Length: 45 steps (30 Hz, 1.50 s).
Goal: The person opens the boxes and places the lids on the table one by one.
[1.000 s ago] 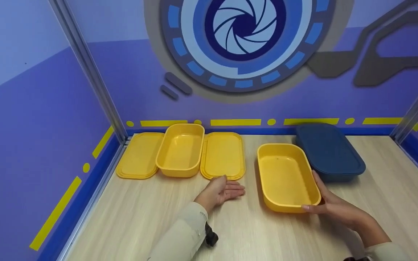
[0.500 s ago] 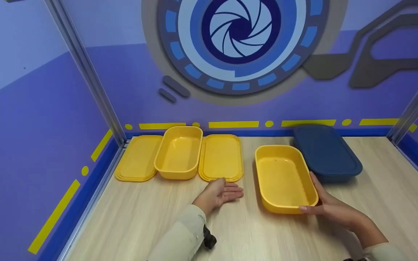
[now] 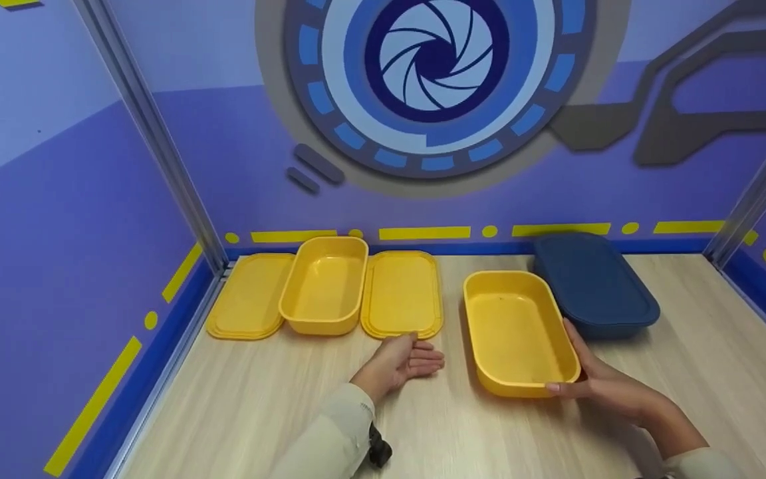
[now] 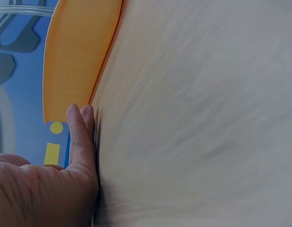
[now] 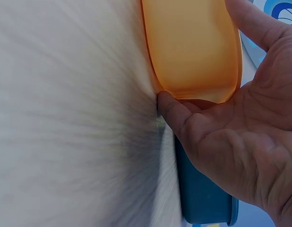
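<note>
Before you: a pale wooden table (image 3: 276,406) bearing two yellow lids (image 3: 250,296), two yellow tubs (image 3: 519,332) and a blue lidded box (image 3: 592,283).

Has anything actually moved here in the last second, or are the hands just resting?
Almost nothing changed. The right hand keeps holding the near yellow box at its corner, and the left hand still lies open on the table by a yellow lid. Only the camera view shifted slightly; the boxes and lids stayed put.

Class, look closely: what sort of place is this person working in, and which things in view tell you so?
Probably a purpose-built demonstration booth, not a home kitchen: a wooden tabletop enclosed by purple printed wall panels in metal frame posts, with a large aperture graphic behind.
</note>
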Motion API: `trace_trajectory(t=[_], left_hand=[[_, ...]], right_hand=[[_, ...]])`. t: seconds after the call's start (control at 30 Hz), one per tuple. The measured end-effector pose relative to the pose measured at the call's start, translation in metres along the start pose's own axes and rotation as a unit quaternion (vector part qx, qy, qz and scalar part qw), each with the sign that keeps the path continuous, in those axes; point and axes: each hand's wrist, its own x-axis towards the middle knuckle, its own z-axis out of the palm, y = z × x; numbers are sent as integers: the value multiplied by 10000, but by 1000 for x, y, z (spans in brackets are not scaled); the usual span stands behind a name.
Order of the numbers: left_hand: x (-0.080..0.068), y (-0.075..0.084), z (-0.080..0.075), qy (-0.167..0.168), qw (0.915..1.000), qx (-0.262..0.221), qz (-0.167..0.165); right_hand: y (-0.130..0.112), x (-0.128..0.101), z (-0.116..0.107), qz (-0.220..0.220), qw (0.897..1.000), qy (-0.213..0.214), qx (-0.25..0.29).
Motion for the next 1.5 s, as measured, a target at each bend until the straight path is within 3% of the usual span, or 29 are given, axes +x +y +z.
trace_trajectory(t=[0.27, 0.43, 0.63, 0.83, 1.03, 1.23, 1.5], left_hand=[[-7, -3, 11, 338, 9987, 340, 143], [-13, -4, 20, 695, 9946, 596, 479], [-21, -18, 35, 399, 9908, 772, 1036], [-31, -26, 66, 171, 9848, 1215, 1230], [-35, -29, 90, 130, 9692, 1861, 1607], [-35, -32, 94, 94, 9639, 1831, 1931], [-35, -30, 95, 73, 9677, 1684, 1875]], right_hand=[[0, -2, 0, 53, 10000, -3, -60], [0, -1, -1, -62, 10000, -21, 54], [0, -2, -2, -31, 9999, -1, 133], [-5, -4, -2, 27, 9998, 28, -206], [-16, -2, 2, 143, 9977, 66, -666], [-16, -3, 4, 77, 9986, 6, -530], [-12, -4, 1, -7, 9997, -63, -222]])
